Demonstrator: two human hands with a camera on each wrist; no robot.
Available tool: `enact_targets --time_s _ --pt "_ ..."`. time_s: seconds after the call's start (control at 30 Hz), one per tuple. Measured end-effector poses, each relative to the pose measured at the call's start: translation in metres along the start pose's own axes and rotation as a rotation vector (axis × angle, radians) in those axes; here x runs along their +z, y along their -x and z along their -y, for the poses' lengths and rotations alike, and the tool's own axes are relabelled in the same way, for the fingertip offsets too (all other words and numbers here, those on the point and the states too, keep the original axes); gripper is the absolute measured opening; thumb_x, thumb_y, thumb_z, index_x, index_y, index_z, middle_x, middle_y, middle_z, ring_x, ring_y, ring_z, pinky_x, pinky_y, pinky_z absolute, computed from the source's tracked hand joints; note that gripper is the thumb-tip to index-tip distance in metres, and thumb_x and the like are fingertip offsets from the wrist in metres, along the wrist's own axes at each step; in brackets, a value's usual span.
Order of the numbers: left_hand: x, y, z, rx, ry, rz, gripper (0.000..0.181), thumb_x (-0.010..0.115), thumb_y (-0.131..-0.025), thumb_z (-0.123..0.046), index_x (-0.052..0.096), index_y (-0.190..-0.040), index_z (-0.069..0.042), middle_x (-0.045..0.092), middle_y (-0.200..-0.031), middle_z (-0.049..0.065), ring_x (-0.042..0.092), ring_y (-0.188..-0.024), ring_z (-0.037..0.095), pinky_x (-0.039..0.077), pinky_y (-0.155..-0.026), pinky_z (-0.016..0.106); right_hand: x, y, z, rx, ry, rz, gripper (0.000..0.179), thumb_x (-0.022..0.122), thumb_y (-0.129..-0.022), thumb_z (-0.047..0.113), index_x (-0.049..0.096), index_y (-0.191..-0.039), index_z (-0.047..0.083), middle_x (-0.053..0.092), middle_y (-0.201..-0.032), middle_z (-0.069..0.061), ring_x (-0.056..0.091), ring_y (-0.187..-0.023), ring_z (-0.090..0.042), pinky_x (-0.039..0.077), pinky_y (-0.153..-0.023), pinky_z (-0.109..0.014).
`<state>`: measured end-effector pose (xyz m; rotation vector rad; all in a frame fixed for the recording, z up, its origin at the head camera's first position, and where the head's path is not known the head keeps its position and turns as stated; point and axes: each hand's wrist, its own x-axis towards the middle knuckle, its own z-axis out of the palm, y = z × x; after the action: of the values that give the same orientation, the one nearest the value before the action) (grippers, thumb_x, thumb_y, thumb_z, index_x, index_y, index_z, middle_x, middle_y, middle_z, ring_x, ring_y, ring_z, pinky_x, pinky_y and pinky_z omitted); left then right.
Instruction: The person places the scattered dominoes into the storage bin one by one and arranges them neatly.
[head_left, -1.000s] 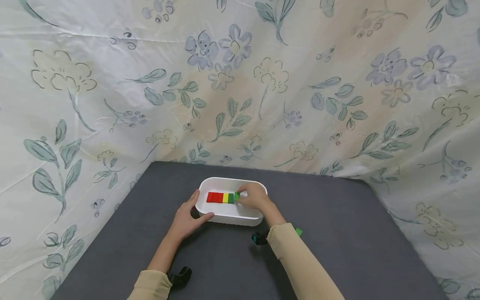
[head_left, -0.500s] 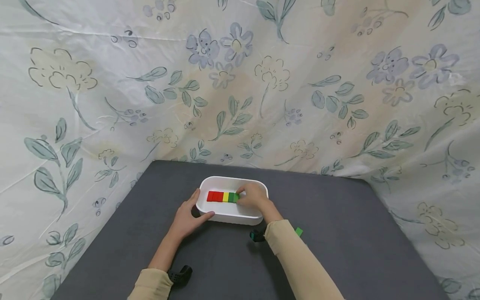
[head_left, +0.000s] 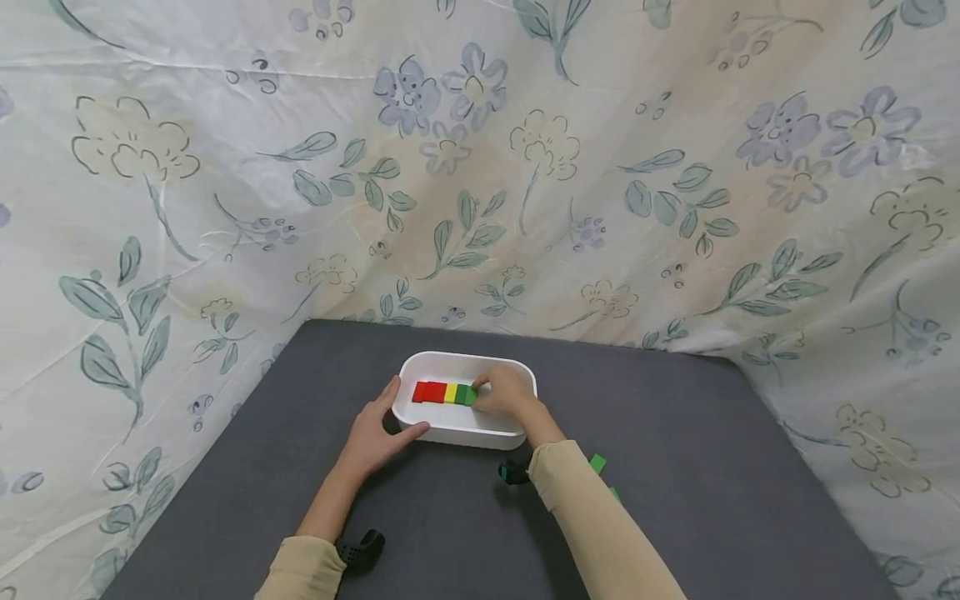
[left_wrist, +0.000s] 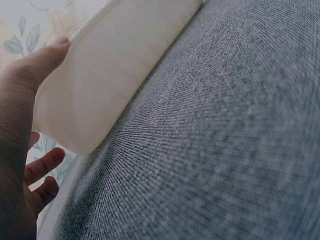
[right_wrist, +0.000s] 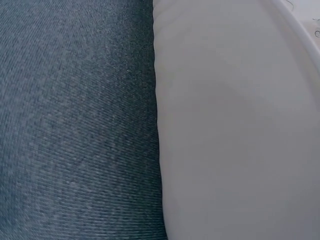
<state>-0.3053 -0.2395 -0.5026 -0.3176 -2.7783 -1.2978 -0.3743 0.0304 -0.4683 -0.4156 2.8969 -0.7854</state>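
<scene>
White tub [head_left: 461, 437] on dark grey table [head_left: 712, 467]: touched left end with spread left grip [head_left: 375, 432]. Inside, pinched green block [head_left: 471, 397] with right grip [head_left: 508, 394] at right end of red-yellow-green row [head_left: 437, 392]. Noted more green pieces [head_left: 597, 463] nearer, beside right sleeve [head_left: 600, 525].

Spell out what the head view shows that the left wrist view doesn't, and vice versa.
Head view only: the right hand pinching a green block beside a row of red, yellow and green blocks, and a loose green block beside the right sleeve.
Left wrist view only: the ends of the left hand's lower fingers, and the fine weave of the gray cloth.
Both: left hand, white tub, gray cloth, floral backdrop.
</scene>
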Motion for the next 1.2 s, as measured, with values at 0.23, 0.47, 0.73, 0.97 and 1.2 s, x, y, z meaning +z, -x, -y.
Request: enact_targets --time_s 0.23,0.47,0.73,0.97,1.2 --pt "0.000 0.000 -0.001 0.008 -0.007 -0.005 0.108 0.081 -0.088 -0.056 0.025 -0.169 -0.011 0.028 -0.174 0.012 0.029 -0.160 0.039 0.021 -0.123 0.068 -0.002 -0.001 -0.002 -0.008 -0.013 -0.028 0.038 0.089 -0.085 0.020 0.081 -0.120 0.008 0.077 -0.125 -0.007 0.067 -0.119 -0.028 0.053 -0.107 -0.046" --pt "0.001 -0.001 0.000 0.009 -0.012 -0.005 0.108 0.081 -0.088 -0.057 0.025 -0.169 -0.011 0.029 -0.173 0.012 0.029 -0.159 0.040 0.021 -0.124 0.067 -0.009 0.010 -0.003 -0.113 0.006 -0.162 0.032 0.086 -0.088 0.023 0.082 -0.117 0.010 0.080 -0.109 -0.004 0.057 -0.075 -0.015 0.049 -0.070 -0.032" --pt "0.002 -0.002 0.000 0.016 -0.007 -0.010 0.108 0.081 -0.088 -0.057 0.026 -0.169 -0.010 0.029 -0.173 0.013 0.029 -0.159 0.041 0.022 -0.123 0.068 -0.029 0.046 -0.004 -0.174 -0.036 -0.252 0.029 0.083 -0.092 0.018 0.080 -0.119 0.008 0.078 -0.118 -0.007 0.055 -0.079 -0.018 0.045 -0.067 -0.031" --pt "0.003 0.000 0.001 0.009 -0.007 -0.015 0.109 0.081 -0.088 -0.058 0.027 -0.169 -0.010 0.029 -0.174 0.012 0.030 -0.158 0.043 0.027 -0.121 0.071 -0.039 0.084 -0.026 -0.188 -0.027 -0.336 0.034 0.086 -0.090 0.018 0.079 -0.121 0.005 0.076 -0.122 -0.010 0.055 -0.075 -0.016 0.045 -0.064 -0.030" --pt "0.003 0.001 0.000 0.001 -0.004 -0.014 0.110 0.080 -0.087 -0.058 0.025 -0.169 -0.011 0.029 -0.174 0.013 0.030 -0.158 0.044 0.028 -0.119 0.072 -0.049 0.123 -0.049 -0.186 -0.017 -0.426 0.037 0.089 -0.087 0.017 0.078 -0.121 0.005 0.075 -0.125 -0.013 0.062 -0.081 -0.023 0.049 -0.068 -0.034"
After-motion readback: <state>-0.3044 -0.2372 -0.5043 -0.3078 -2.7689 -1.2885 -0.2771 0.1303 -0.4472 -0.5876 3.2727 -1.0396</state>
